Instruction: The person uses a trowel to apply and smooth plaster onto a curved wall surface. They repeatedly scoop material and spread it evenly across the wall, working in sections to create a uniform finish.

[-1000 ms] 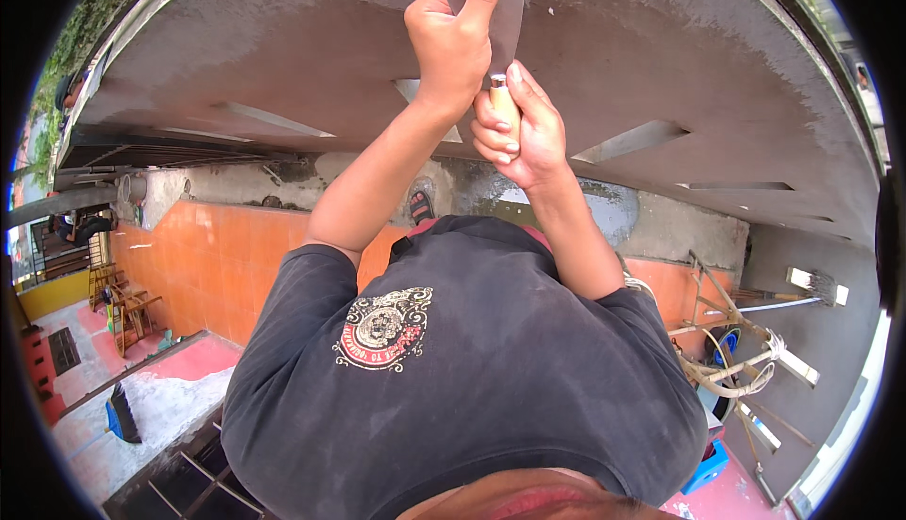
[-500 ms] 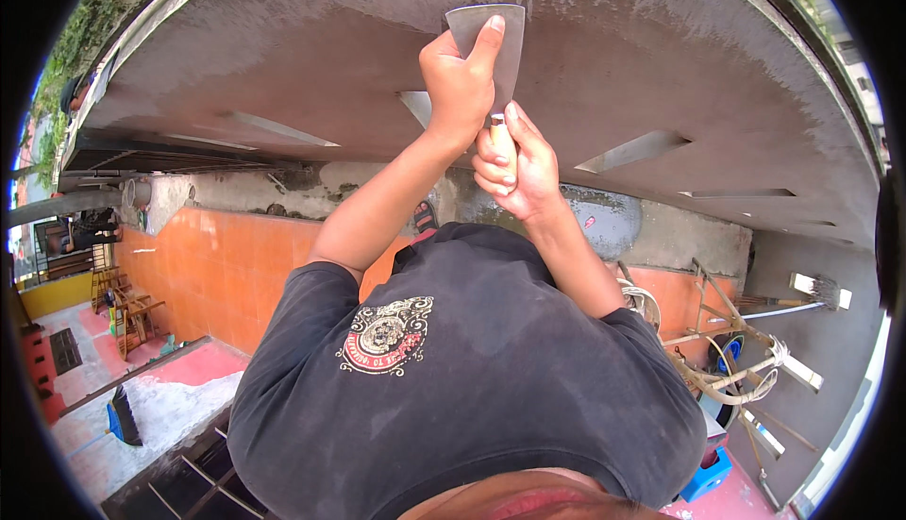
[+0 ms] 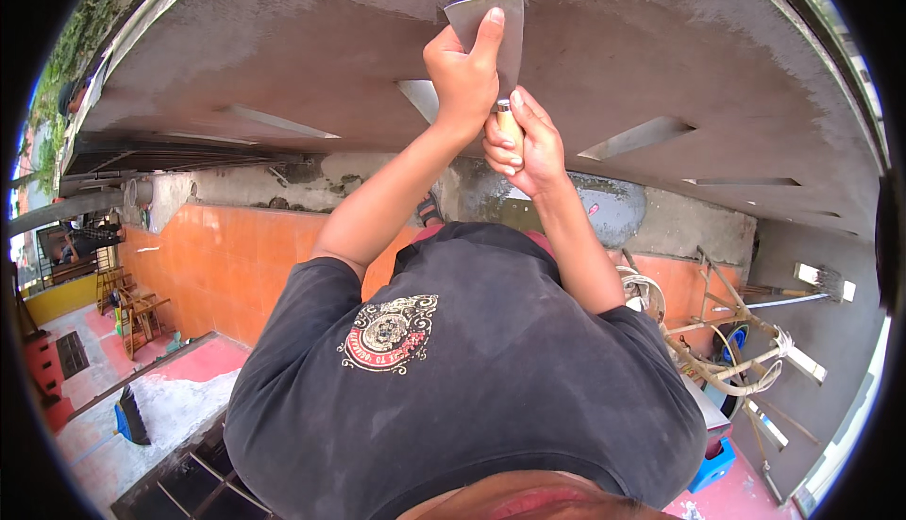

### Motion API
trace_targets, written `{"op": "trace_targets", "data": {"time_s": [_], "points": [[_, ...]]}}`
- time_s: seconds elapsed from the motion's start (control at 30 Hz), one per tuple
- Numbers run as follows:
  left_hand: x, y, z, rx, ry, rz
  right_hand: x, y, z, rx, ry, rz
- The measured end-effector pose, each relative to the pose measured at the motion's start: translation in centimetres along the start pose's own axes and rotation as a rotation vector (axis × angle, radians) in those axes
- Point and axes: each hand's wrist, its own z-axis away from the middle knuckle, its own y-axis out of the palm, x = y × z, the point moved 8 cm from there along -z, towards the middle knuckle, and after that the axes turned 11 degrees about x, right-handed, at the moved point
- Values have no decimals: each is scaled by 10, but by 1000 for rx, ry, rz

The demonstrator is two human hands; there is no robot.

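A broad scraper (image 3: 511, 41) with a flared metal blade and a pale wooden handle is raised against the grey wall (image 3: 311, 58), at the top of the view. My left hand (image 3: 465, 76) wraps the blade from its left side, thumb pressed flat along the metal and the other fingers mostly behind it. Lower down, my right hand (image 3: 530, 147) is closed round the wooden handle. The blade's wide edge points up and seems to meet the wall, though contact is hard to confirm. Rough, paler patches lie around that edge; smoother brown-grey surface spreads below.
Slanted openings (image 3: 637, 139) cut through the wall. Orange panelling (image 3: 236, 256) runs beneath it. On the right stand tied poles (image 3: 746, 360) and a brush (image 3: 827, 282). A broom head (image 3: 132, 416) and a wooden chair (image 3: 140, 317) are at left. A person (image 3: 92, 237) is at far left.
Both hands and the scraper have shifted slightly upward in the view. Their grip on the blade and handle is the same.
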Motion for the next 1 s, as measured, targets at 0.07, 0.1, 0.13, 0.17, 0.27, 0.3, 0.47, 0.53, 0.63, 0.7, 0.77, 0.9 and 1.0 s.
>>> {"op": "trace_targets", "data": {"time_s": [0.07, 0.1, 0.13, 0.17, 0.27, 0.3, 0.47, 0.53, 0.63, 0.7, 0.77, 0.9, 1.0], "points": [[0, -1, -1, 6, 15, 1, 0, -1, -1, 13, -11, 0], [0, 0, -1, 13, 17, 22, -1, -3, -1, -5, 6, 18], [-2, 0, -1, 16, 41, 44, 0, -3, -2, 0, -2, 16], [0, 1, -1, 21, 19, 42, 1, -3, -3, 3, -10, 14], [-1, 1, -1, 10, 12, 32, 3, -5, -5, -26, 2, 39], [-2, 1, -2, 3, 20, 25, 5, -3, -5, -8, -4, 38], [-10, 3, -9, 23, 70, 65, 13, 0, -9, 2, -30, 37], [-11, 3, -10, 1, 80, 111, 10, 4, -10, 40, -4, 21], [-11, 7, -10, 6, 42, 0, 7, 9, -9, 98, 8, -5], [-16, 6, -8, -7, 119, 29, 7, 12, -7, 125, -12, -81], [-14, 6, -8, 10, 98, 81, 7, 5, -6, 32, -4, -33], [-11, 6, -10, 16, 3, 8, 9, 12, -7, 36, 8, -10], [-18, 7, -16, 11, 45, 53, 14, 17, -9, 25, 7, -26]]}}
